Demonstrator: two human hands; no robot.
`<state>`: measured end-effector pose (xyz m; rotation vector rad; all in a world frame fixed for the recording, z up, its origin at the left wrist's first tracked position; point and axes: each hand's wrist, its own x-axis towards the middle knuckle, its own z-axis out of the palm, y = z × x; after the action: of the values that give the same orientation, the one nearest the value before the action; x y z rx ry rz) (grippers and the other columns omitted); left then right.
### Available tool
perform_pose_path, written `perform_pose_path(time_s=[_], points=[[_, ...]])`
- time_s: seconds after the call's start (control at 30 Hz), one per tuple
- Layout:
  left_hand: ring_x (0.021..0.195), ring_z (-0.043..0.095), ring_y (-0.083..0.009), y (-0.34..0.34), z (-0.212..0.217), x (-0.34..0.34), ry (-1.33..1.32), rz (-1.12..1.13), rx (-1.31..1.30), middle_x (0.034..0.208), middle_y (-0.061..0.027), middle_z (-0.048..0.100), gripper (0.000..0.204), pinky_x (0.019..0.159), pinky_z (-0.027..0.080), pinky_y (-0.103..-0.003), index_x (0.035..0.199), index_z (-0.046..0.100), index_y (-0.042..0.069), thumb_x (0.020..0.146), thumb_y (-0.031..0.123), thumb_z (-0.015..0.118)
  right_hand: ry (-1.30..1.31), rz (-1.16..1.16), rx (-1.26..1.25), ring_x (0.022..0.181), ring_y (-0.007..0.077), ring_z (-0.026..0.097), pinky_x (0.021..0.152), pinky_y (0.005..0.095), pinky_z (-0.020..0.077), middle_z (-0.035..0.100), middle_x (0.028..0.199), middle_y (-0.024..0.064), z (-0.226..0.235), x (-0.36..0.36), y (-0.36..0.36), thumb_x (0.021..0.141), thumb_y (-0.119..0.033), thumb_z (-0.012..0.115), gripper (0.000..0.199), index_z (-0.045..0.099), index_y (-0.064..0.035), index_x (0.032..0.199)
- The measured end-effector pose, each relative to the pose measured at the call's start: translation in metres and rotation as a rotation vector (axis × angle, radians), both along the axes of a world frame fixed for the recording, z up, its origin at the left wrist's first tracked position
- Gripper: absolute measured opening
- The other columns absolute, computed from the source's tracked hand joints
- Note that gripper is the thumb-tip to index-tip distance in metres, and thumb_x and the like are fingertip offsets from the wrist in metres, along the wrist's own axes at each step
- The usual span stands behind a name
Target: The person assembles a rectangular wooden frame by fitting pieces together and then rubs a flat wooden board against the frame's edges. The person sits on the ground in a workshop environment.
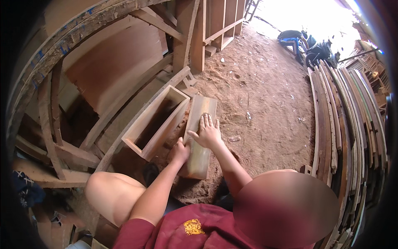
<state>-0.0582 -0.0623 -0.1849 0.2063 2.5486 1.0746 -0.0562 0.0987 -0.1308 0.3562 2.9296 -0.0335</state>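
Observation:
A long, narrow wooden box-like piece (200,159) lies in front of me, with a pale, smooth face upward. On that face my right hand (206,132) rests flat, palm down and fingers spread. My left hand (180,151) grips the piece's left edge, its fingers partly hidden. Just to the left stands an open-topped wooden box (161,138) of similar length, its inside dark. Whether the piece under my hands is hollow like this box cannot be made out.
Wooden frames and a workbench-like structure (120,112) crowd the left side. Long planks (331,124) are stacked along the right. Dirt floor with scattered scraps (265,103) stretches ahead to a motorcycle (319,52) near the bright opening. My bent knee (112,195) is at lower left.

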Motion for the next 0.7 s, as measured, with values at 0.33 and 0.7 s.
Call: perform_pose_path(time_s=[0.33, 0.7], points=[[0.110, 0.062, -0.0460, 0.000, 0.001, 0.003, 0.036, -0.017, 0.024, 0.115, -0.0305, 0.065, 0.069, 0.094, 0.049, -0.051, 0.121, 0.057, -0.001, 0.091, 0.061, 0.053, -0.083, -0.064, -0.101, 0.154, 0.0290, -0.001, 0.121, 0.0573, -0.0005, 0.002, 0.166, 0.0155, 0.000, -0.091, 0.050, 0.095, -0.075, 0.020, 0.098, 0.006, -0.0001, 0.157], [0.107, 0.063, -0.0473, 0.004, 0.009, 0.003, 0.058, -0.024, 0.001, 0.109, -0.0306, 0.066, 0.069, 0.094, 0.049, -0.052, 0.114, 0.055, -0.001, 0.089, 0.063, 0.057, -0.037, -0.044, -0.201, 0.154, 0.0288, 0.004, 0.120, 0.0598, 0.0021, 0.006, 0.166, 0.0153, -0.004, -0.063, 0.034, 0.093, -0.076, 0.025, 0.100, 0.013, -0.0002, 0.157]])
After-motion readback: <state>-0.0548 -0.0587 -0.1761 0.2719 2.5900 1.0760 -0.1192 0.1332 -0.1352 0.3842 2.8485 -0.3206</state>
